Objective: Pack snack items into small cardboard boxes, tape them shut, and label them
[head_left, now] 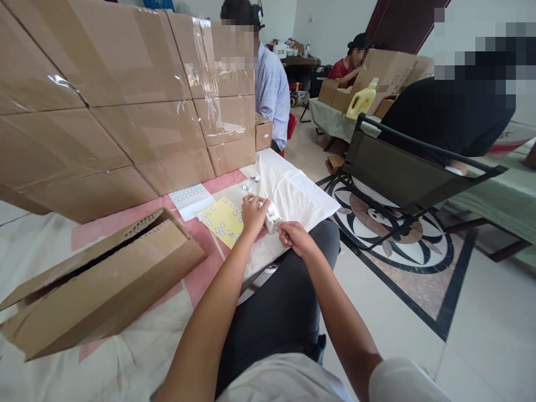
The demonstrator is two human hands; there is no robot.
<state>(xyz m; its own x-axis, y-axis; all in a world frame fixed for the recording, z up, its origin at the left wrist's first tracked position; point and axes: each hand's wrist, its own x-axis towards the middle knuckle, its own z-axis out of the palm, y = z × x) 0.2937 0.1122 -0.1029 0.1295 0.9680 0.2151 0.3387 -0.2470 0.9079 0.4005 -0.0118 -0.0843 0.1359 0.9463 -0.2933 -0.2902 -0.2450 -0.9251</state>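
My left hand (252, 215) is curled around a small white box (272, 216) at the table's near edge. My right hand (294, 235) pinches at the lower right corner of the same box, fingers pressed together. Just left of the hands lies a yellow sheet (221, 222) dotted with small white stickers. A white sheet of stickers (190, 196) lies beyond it. A few small white pieces (253, 177) sit further back on the cloth.
An open, tilted cardboard box (104, 279) lies at my left on the pink and white cloth. A wall of taped cartons (125, 95) stands behind. A folding chair (402, 167) and other seated people are to the right and behind.
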